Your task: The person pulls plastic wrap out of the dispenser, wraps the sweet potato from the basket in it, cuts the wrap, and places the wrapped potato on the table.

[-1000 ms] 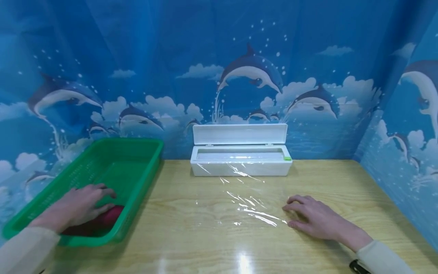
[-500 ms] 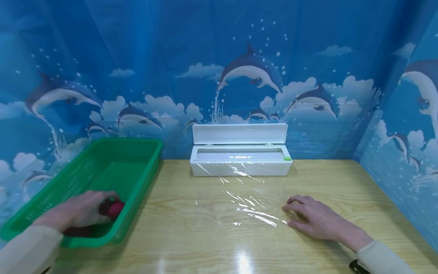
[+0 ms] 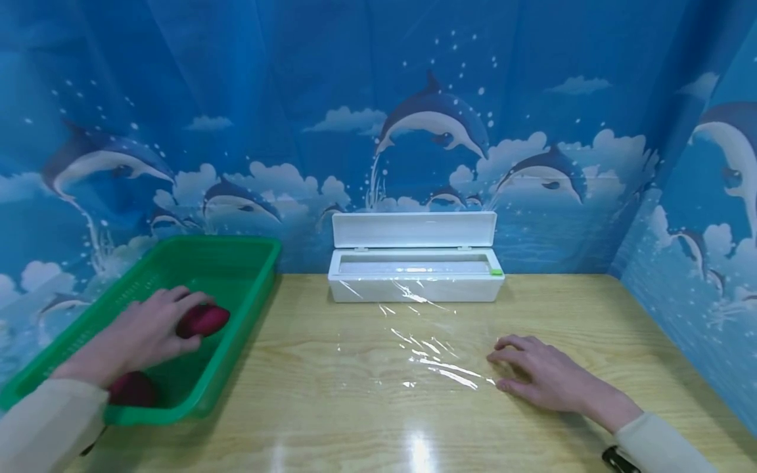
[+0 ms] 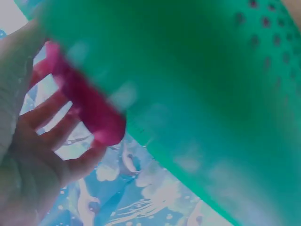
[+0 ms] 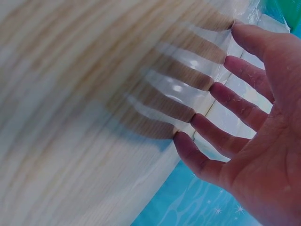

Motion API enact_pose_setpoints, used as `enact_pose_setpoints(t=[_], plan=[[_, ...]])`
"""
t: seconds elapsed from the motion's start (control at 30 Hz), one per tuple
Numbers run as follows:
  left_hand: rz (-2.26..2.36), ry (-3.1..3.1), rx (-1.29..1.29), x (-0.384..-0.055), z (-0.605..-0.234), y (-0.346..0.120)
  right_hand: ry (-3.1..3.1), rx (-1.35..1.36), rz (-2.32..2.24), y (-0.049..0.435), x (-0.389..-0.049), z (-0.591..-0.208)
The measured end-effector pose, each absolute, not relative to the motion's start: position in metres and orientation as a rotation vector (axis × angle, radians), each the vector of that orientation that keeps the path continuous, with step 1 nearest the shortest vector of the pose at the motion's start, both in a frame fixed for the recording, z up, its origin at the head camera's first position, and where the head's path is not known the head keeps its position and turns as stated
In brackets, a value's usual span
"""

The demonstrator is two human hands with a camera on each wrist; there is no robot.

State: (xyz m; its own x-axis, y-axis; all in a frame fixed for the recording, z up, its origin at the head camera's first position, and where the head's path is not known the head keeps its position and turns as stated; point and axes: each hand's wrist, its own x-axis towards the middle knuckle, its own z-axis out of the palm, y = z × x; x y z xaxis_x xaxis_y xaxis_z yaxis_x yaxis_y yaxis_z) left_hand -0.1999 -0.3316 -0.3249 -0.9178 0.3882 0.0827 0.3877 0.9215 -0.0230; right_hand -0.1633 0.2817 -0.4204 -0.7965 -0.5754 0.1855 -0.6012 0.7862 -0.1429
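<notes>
one red object (image 3: pixel 207 320) is held by the left grip (image 3: pixel 148 332), right grip (image 3: pixel 541 374) spread at clear film (image 3: pixel 434 348).

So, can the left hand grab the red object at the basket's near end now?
Probably not yet: the left hand grips another red object. Once it lets go, likely yes: the near red object lies in the green basket, whose top is open.

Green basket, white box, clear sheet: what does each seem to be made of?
Green basket: likely molded plastic, faintly glossy, judging by its uniform color and perforated walls. White box: probably rigid plastic, matte, with crisp smooth faces, though coated metal is possible. Clear sheet: apparently thin plastic film, shiny, being see-through with bright creases.
</notes>
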Motion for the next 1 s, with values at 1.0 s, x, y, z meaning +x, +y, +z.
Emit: enact_pose_setpoints(t=[1.0], plan=[[0.014, -2.738, -0.732, -0.184, -0.281, -0.251, -2.821, 0.972, 0.302, 0.283, -0.163, -0.42]])
